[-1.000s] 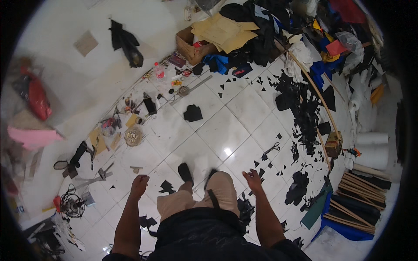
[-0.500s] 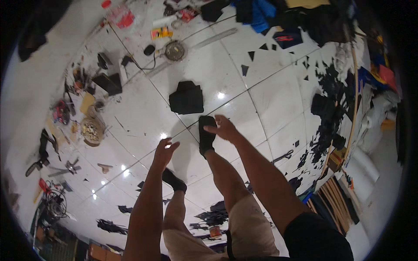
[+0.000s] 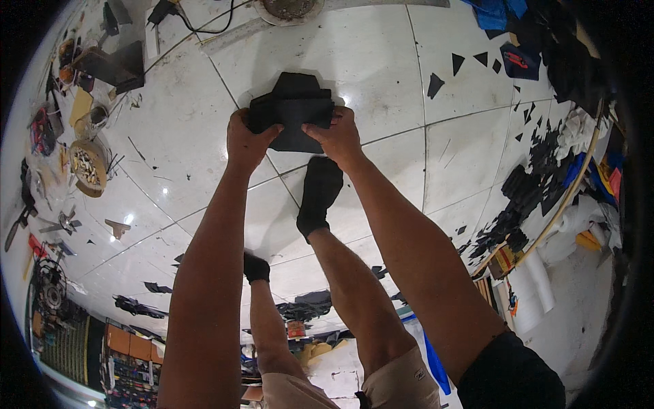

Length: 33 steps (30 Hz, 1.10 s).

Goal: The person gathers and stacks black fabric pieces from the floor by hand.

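A small stack of flat black cut-out sheets (image 3: 293, 112), with a tapered tab on its far side, is between my hands just beyond my forward foot. The layers sit slightly out of line; whether they are fabric or another sheet material I cannot tell. My left hand (image 3: 251, 142) grips the left edge with its thumb on top. At the right edge my right hand (image 3: 338, 140) holds on the same way, thumb pressed on the upper face. The fingers of both hands are partly hidden beneath the sheets. My black-socked foot (image 3: 320, 191) rests on the tiles close to the near edge.
White floor tiles (image 3: 381, 198) surround me. Black offcuts (image 3: 521, 198) lie heaped at the right, with triangular scraps (image 3: 458, 63) farther off. On the left are a round basket of small pale pieces (image 3: 87, 167) and a dark box-like object (image 3: 112, 65). A round dish (image 3: 289, 8) stands at the far edge.
Both hands, empty before, have reached forward and taken hold of the black sheets that lay on the floor. The view has shifted, and my feet show nearer to the sheets.
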{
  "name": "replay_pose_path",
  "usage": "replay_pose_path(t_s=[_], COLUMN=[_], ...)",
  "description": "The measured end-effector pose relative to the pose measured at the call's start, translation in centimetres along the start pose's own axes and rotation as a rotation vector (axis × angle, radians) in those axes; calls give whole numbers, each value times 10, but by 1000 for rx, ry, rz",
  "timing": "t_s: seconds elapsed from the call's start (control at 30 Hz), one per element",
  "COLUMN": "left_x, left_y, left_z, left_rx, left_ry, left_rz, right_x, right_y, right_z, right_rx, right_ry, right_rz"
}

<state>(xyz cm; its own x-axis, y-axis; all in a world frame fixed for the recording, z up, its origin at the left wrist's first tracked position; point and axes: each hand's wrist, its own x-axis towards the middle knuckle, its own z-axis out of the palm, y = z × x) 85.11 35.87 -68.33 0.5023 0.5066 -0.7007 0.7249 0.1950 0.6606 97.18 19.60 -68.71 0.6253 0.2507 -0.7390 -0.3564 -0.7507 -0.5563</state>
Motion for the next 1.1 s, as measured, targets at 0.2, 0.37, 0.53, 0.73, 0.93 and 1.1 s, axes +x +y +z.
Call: replay_pose_path(t_s=[0.2, 0.37, 0.53, 0.73, 0.93, 1.1], left_x=[3, -11, -3, 3, -62, -193], left_y=[-7, 12, 28, 5, -3, -1], left_z=[-17, 0, -10, -10, -16, -43], left_rx=[237, 176, 137, 24, -152, -268], left_ry=[41, 124, 29, -62, 42, 16], left_rz=[-104, 45, -83, -89, -122, -300], right_x=[-10, -9, -18, -6, -52, -149], right_y=[-13, -9, -15, -26, -43, -57], right_z=[12, 6, 7, 0, -1, -22], right_rx=[159, 87, 33, 256, 259, 146], right_ry=[-119, -45, 67, -228, -294, -518], right_rz=[27, 24, 57, 136, 64, 120])
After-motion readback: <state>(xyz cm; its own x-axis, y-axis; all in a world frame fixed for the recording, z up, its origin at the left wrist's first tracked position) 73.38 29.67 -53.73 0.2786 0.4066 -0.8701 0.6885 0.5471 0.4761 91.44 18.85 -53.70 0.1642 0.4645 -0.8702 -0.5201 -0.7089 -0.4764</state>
